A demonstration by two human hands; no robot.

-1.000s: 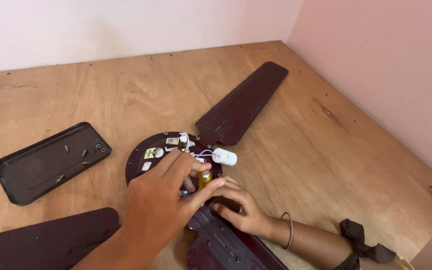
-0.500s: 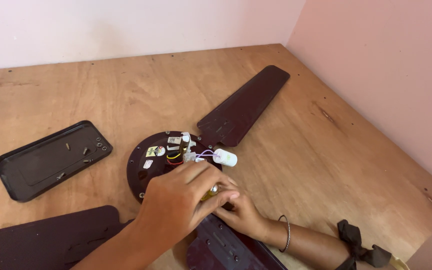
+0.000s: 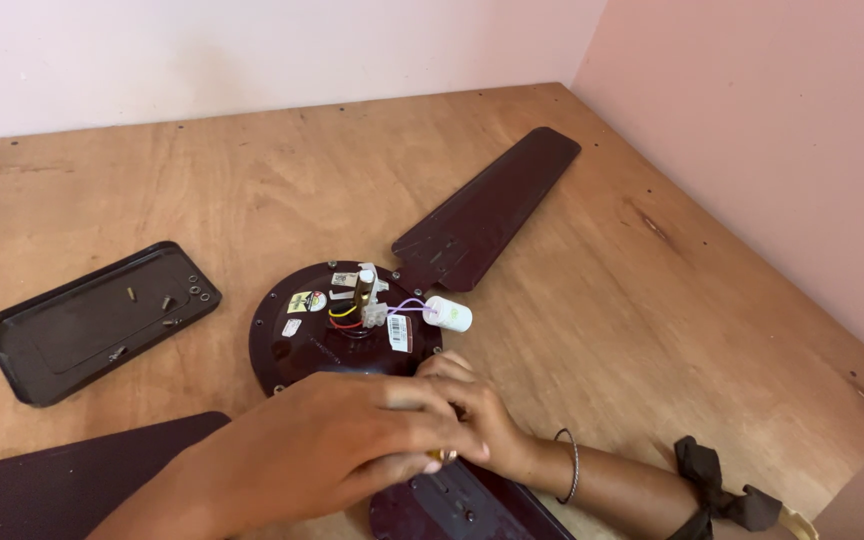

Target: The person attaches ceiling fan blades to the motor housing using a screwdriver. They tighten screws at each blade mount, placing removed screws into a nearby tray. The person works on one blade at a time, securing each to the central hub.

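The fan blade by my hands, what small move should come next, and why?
Probably steady the fan blade with the right hand while the left hand works the small brass piece: both hands already meet at the joint with the motor housing.

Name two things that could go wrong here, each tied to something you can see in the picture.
Loose screws lie in the detached tray-like blade; a knock could scatter them. The left hand and right hand work close to the white capacitor and its thin wires, which might snag.

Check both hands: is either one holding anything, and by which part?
Left hand and right hand close together over a small brass-coloured piece at the fan motor's near edge; which part is gripped cannot be told.
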